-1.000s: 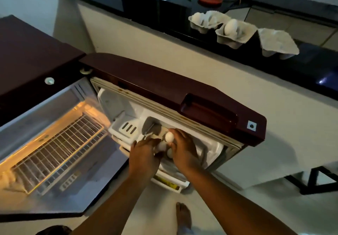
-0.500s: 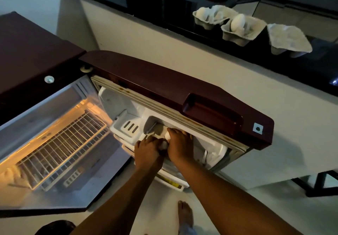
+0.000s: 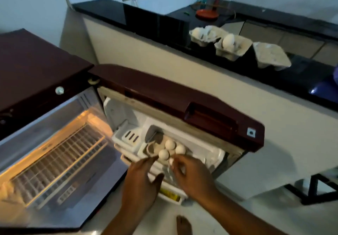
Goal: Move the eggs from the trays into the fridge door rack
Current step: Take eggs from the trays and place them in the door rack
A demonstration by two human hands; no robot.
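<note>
Head view, only one available. Fridge door open, egg rack in the upper door shelf exposed. Three eggs seated in the rack: rear one, right one, front one. A fourth pale shape at the right fingertips, probably another egg, mostly hidden.

Change against a second ago: both hands then bunched tight over the rack, covering the eggs; now drawn back toward the body, eggs uncovered and left in their cups. Reads as a deposit just completed.

Left hand: fingers spread and loose, palm empty, fingertips just beside the front egg, not clearly touching. Right hand: fingers curled, tips pinched near the pale shape; cannot tell whether gripping or letting go.

Counter behind the door: three cardboard trays. Left tray holding at least one egg; middle tray holding one egg; right tray apparently empty.

Judgement: task partly done. At least two eggs left on the counter, free cups visible at the rack's left end. Next step likely a reach up to the trays once the right hand comes clear.
</note>
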